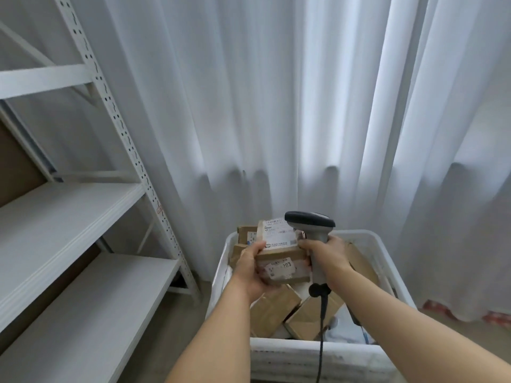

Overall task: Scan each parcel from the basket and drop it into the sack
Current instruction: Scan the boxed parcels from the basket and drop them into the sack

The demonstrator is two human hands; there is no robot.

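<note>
1. Parcel (282, 261), a labelled cardboard box, is held above the white basket (318, 355), over its far half.
2. Left hand (250, 268) grips the parcel's left side.
3. Right hand (329, 258) grips a scanner (312, 230) handle, fingertips touching the parcel.

Parcel held above the basket, scanner beside it

A brown cardboard parcel (282, 259) with white labels is tilted above the white plastic basket (318, 357), where more brown parcels (276, 310) lie jumbled; the grey corded scanner (313, 230) stands upright at its right edge.
</note>
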